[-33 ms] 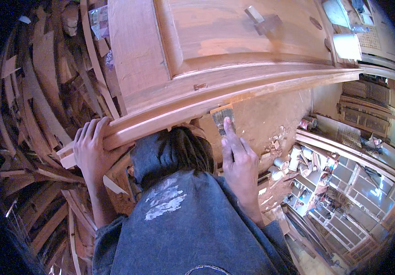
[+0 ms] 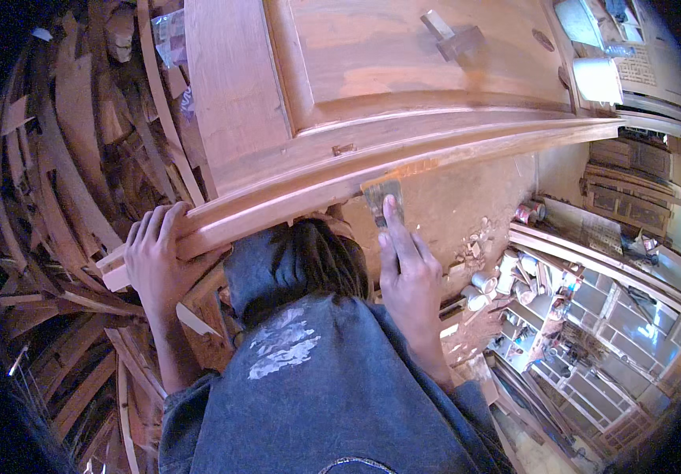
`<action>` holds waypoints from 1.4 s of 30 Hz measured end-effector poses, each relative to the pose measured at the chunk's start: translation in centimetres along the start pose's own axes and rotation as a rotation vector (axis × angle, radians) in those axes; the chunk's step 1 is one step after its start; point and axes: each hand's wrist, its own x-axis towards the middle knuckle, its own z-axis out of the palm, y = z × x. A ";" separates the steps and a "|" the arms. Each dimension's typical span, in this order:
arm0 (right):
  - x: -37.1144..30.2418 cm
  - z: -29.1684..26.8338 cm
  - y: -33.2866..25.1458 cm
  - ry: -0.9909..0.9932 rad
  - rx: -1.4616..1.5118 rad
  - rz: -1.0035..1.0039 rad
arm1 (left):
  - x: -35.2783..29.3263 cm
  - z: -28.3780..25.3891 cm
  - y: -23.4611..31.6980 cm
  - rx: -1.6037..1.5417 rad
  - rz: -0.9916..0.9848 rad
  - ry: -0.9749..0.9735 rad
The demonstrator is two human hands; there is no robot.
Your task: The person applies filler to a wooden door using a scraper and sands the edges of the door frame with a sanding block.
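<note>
A wooden panelled door [image 2: 237, 103] lies across the far side, with a long wooden edge strip [image 2: 277, 220] along its near side. My left hand [image 2: 153, 251] is closed over the strip's left end, fingers bent over the top. In my right hand [image 2: 411, 280] is a putty knife [image 2: 381, 201], its flat blade held against the strip's near face. The index finger is stretched along the blade; the handle is hidden in the palm. Orange filler [image 2: 415, 168] is smeared on the strip just right of the blade and along its tip.
On the door panel lies a mallet-like tool [image 2: 459, 45]. Long timber offcuts [image 2: 79, 142] are heaped at the left. Tins [image 2: 482, 282] and wood scraps lie on the floor at right, near a metal-framed grille [image 2: 593, 371]. A white container [image 2: 597, 80] stands at the far right.
The putty knife has shifted slightly left along the strip, and more orange filler shows on the wood beside it. My left hand keeps its place.
</note>
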 end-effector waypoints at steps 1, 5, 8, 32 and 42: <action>0.2 0.3 0.2 -0.001 -0.015 -0.008 | 0.0 0.0 0.1 -0.009 -0.005 -0.002; -0.2 -0.2 0.4 -0.089 -0.084 -0.035 | 0.1 0.1 0.0 0.009 -0.001 0.011; -0.9 -2.4 0.9 -0.176 -0.135 -0.121 | -0.1 0.3 -0.1 0.015 0.000 0.006; 2.2 -6.9 2.3 -0.237 -0.364 -0.121 | -0.1 0.3 0.0 -0.008 -0.024 0.016; -1.1 -8.2 1.2 -0.128 -0.346 -0.408 | 1.7 -1.8 9.2 -0.873 0.024 0.050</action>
